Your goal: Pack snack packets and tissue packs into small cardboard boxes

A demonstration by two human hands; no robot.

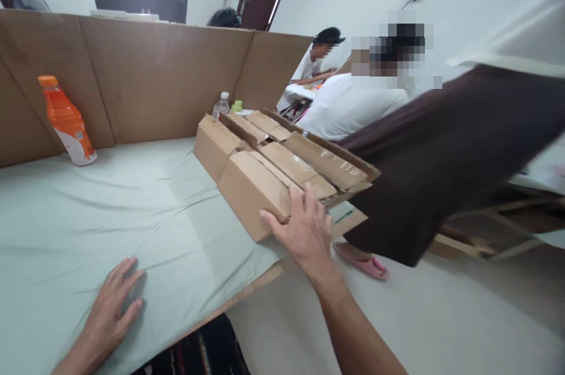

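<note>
My right hand rests on the near corner of a group of brown cardboard boxes at the table's right edge. Its fingers lie spread over the box top and do not wrap round anything. The boxes stand side by side, with raised flaps and strips of clear tape; what is inside them is mostly hidden. My left hand lies on the pale green cloth near the front, fingers apart, holding nothing.
An orange bottle stands at the back left before a cardboard partition. Behind the boxes are a small clear bottle and a green item. A person in a dark skirt stands close on the right; others sit beyond.
</note>
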